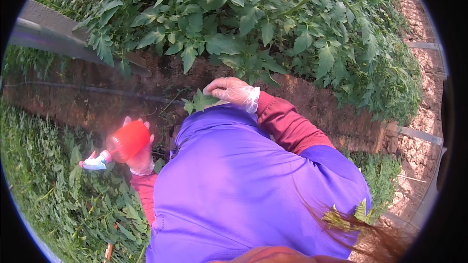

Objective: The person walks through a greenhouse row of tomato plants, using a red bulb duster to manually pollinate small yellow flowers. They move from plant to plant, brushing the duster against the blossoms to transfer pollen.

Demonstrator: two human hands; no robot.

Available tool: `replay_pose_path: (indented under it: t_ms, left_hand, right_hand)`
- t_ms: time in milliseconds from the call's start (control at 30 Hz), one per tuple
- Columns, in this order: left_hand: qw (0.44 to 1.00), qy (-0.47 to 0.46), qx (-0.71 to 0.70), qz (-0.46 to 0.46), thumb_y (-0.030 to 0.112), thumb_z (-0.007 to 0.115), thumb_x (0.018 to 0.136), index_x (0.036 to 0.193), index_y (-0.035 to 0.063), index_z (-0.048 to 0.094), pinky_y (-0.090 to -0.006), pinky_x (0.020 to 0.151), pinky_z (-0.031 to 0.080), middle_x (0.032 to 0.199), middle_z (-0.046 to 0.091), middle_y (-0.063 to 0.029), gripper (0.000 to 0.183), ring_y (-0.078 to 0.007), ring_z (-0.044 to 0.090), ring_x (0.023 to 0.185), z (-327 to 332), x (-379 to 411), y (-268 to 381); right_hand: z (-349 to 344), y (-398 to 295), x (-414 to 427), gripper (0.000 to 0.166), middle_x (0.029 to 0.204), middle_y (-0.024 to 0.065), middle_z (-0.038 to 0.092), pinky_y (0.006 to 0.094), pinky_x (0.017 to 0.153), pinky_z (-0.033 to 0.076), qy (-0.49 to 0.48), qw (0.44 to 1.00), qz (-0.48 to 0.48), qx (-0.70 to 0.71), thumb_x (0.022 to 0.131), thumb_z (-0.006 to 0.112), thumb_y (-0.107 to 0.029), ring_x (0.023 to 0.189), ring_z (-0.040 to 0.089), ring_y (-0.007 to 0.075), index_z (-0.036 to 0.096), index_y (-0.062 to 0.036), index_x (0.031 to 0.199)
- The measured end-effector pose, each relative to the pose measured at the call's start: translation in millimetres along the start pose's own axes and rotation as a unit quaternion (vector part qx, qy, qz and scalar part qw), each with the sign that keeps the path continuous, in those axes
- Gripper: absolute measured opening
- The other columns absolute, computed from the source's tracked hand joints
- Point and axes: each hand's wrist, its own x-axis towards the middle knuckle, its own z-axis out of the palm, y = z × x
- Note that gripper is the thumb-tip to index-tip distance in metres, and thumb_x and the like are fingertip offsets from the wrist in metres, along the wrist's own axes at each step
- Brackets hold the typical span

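Note:
My left hand, in a clear plastic glove, holds a red spray bottle with a white-and-pink trigger head. The bottle is tilted, its head towards the lower left above the foliage, and it hides part of the palm. Just beyond the purple garment on my torso is my right hand, also in a clear glove, with its fingers bent. A green tomato leaf lies right by its fingertips; whether the fingers pinch the leaf or its stem cannot be told.
Dense tomato plants stand ahead, and more foliage grows on the left. A dark hose runs along the soil between them. A grey beam or rail juts in at the upper left. Flat metal strips cross the soil at right.

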Motion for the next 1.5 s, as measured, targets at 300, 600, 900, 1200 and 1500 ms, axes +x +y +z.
replay_pose_path:
  t_ms: [300, 600, 900, 1200, 1500]
  left_hand:
    - [0.977, 0.103, 0.178, -0.054, 0.054, 0.042, 0.101, 0.14, 0.0028, 0.045, -0.052, 0.094, 0.055, 0.13, 0.057, -0.023, 0.065, -0.0406, 0.058, 0.117, 89.9, 120.2, 17.0]
    - [0.632, -0.228, 0.734, 0.104, 0.042, 0.056, 0.091, 0.118, 0.0046, 0.068, -0.0381, 0.11, 0.037, 0.126, 0.062, -0.0121, 0.048, -0.0287, 0.056, 0.122, 184.8, 289.0, 90.2]
    - [0.183, 0.05, 0.982, -0.01, 0.031, 0.052, 0.094, 0.111, 0.0092, 0.071, -0.0405, 0.109, 0.039, 0.12, 0.066, -0.0131, 0.034, -0.0342, 0.053, 0.123, 234.7, 557.5, 190.5]
    - [0.04, -0.186, 0.966, -0.175, 0.03, 0.038, 0.103, 0.116, 0.0101, 0.064, -0.039, 0.096, 0.05, 0.111, 0.072, -0.01, 0.035, -0.031, 0.066, 0.107, 159.5, 674.2, 268.0]
    - [-0.007, -0.318, 0.933, -0.171, 0.013, 0.047, 0.098, 0.118, 0.0091, 0.058, -0.0402, 0.083, 0.054, 0.1, 0.071, -0.0143, 0.023, -0.0344, 0.068, 0.098, 131.4, 688.4, 288.2]
  right_hand:
    - [36.3, -173.1, 117.2, 0.078, 0.151, 0.0191, 0.042, 0.0441, 0.115, 0.035, -0.109, 0.909, -0.397, -0.059, 0.082, 0.077, -0.012, 0.14, 0.042, 0.0354, 0.037, -0.0048, 0.149]
    - [2.2, -282.4, 227.2, 0.064, 0.128, 0.019, 0.062, 0.0415, 0.087, 0.055, 0.005, 0.786, -0.617, -0.05, 0.068, 0.067, 0.002, 0.102, 0.067, 0.0354, 0.053, -0.0037, 0.131]
    - [-46.9, -274.2, 309.3, 0.059, 0.119, 0.0148, 0.066, 0.0422, 0.088, 0.055, 0.064, 0.853, -0.516, -0.045, 0.065, 0.061, 0.004, 0.104, 0.066, 0.0359, 0.056, -0.0051, 0.124]
    - [-54.2, -312.7, 445.4, 0.056, 0.11, 0.0158, 0.062, 0.0401, 0.091, 0.051, -0.009, 0.899, -0.42, -0.124, 0.072, 0.067, -0.006, 0.103, 0.062, 0.0354, 0.056, -0.0035, 0.127]
    - [-50.1, -244.6, 541.6, 0.044, 0.113, 0.0135, 0.062, 0.0379, 0.095, 0.049, -0.077, 0.926, -0.356, -0.101, 0.075, 0.07, -0.014, 0.106, 0.061, 0.0326, 0.062, -0.0104, 0.119]
